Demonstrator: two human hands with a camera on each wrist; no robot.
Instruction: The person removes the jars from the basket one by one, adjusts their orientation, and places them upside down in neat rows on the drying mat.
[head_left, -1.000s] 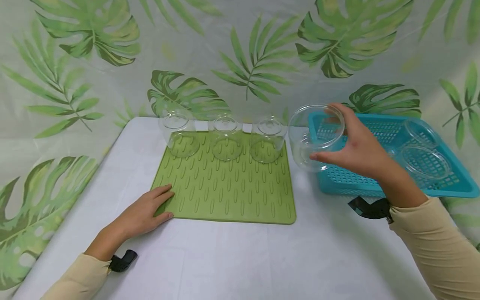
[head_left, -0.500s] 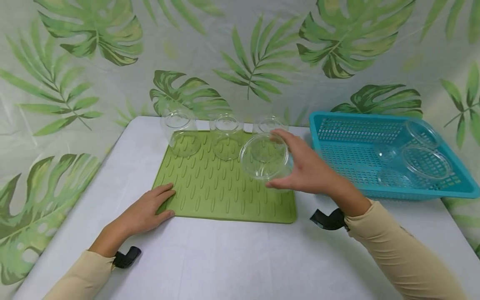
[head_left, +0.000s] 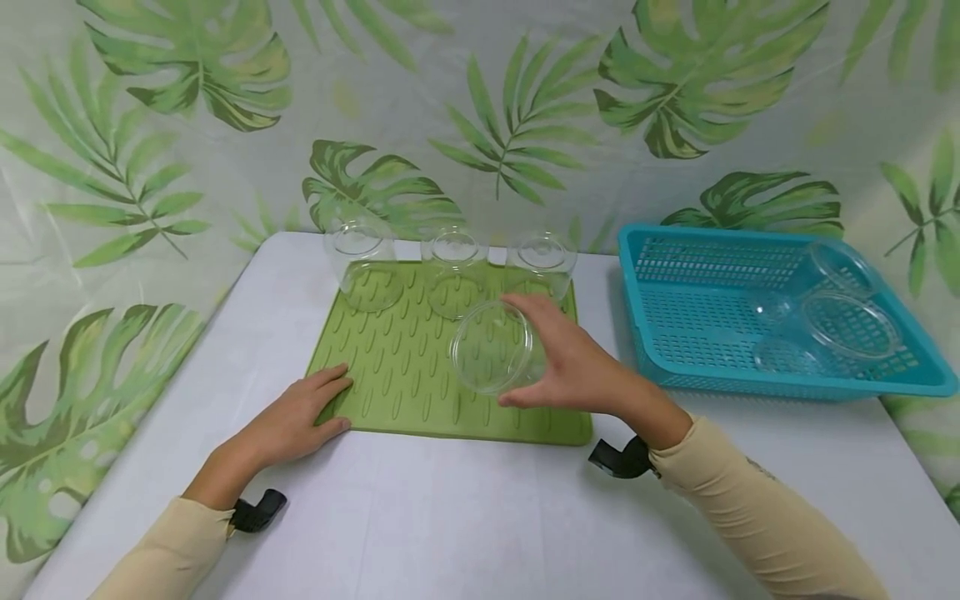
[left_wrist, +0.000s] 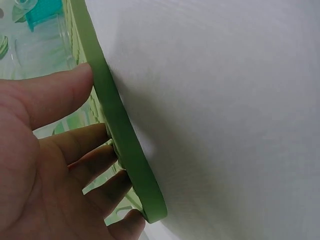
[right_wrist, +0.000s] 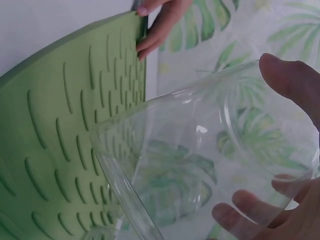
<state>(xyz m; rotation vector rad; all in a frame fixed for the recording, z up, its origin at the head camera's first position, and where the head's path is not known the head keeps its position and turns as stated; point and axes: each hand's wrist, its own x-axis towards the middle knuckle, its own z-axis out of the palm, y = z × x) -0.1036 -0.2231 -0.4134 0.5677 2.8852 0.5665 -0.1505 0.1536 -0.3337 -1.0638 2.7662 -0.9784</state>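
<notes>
Over the last second the right hand [head_left: 558,354] has swung a clear glass [head_left: 491,347] leftward from the basket; forearm angled in from the worktop's [head_left: 450,517] near right, it grips the glass, tilted, over the green mat [head_left: 420,392]. The left hand [head_left: 296,417], fingers extended, rests on the mat's near-left corner. Three glasses [head_left: 453,279] line the mat's far edge; the blue basket [head_left: 750,382], holding more, sits toward the worktop's right edge.

No text, label, brand, number or sign can be read in the head view or either wrist view.
</notes>
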